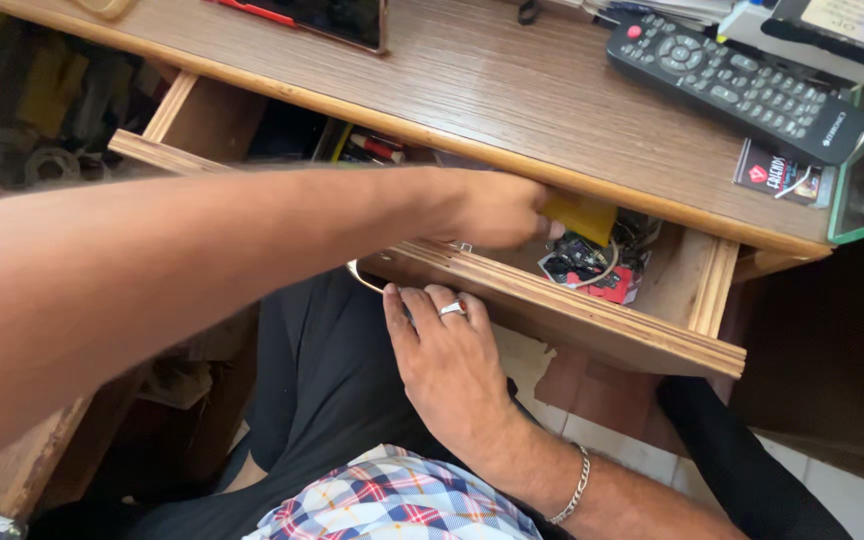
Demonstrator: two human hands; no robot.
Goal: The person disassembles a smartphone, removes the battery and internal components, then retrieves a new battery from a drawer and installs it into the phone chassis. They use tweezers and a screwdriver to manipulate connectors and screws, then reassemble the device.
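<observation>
A remote control [742, 85] was laid at the table's [472, 80] right edge; below its front edge, an open drawer [592, 320] held clutter.

Bare forearms; the right hand [447, 365] wears a silver ring and chain bracelet, above dark trousers and a plaid shirt.

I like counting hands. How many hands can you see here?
2. The left hand reaches into the open drawer, touching a yellow thing. The right hand rests on the drawer's front edge.
</observation>
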